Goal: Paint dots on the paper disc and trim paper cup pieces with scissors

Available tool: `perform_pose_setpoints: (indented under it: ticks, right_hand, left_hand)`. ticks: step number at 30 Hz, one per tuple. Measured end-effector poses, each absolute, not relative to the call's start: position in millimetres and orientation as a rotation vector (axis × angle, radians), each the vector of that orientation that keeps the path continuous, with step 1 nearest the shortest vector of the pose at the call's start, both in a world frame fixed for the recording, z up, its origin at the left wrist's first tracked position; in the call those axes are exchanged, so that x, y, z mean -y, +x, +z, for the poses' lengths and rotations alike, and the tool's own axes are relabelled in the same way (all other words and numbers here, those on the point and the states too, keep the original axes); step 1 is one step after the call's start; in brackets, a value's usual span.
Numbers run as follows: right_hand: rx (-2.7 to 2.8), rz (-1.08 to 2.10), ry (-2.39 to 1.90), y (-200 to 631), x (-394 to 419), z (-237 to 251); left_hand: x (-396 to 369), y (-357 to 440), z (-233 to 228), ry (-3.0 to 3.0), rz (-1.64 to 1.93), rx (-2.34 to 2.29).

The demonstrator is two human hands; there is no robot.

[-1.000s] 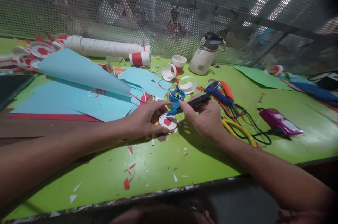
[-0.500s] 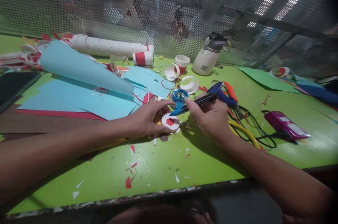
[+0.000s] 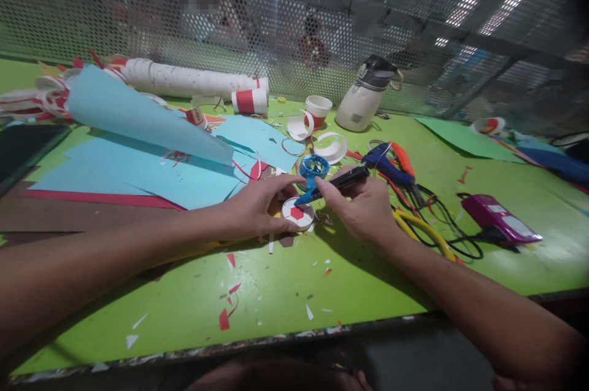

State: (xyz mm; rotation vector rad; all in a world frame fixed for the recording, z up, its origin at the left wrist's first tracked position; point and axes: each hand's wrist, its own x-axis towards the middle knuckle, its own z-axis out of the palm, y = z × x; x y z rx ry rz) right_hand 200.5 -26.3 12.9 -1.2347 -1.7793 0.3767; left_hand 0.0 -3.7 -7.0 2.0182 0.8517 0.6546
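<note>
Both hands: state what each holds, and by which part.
The right hand grips a dark pen just behind its blue front. The left hand holds a patterned disc by its rim, thumb on the near edge.

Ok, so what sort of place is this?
Likely a craft table, perhaps in a workshop: blue paper and cut scraps lie on it, and the right hand holds a pen to a disc.

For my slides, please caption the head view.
Left hand holds a round disc, right hand a pen at its face, over a green table.
</note>
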Motion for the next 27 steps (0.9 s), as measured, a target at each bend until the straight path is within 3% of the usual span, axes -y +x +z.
perform_pose_setpoints:
  ticks: [27]
  right_hand:
    - [1.889,0.371,-1.170,199.7,28.6,11.8]
  left_hand:
    - [1.2,0.2,-5.7,2.020,0.655,-0.838]
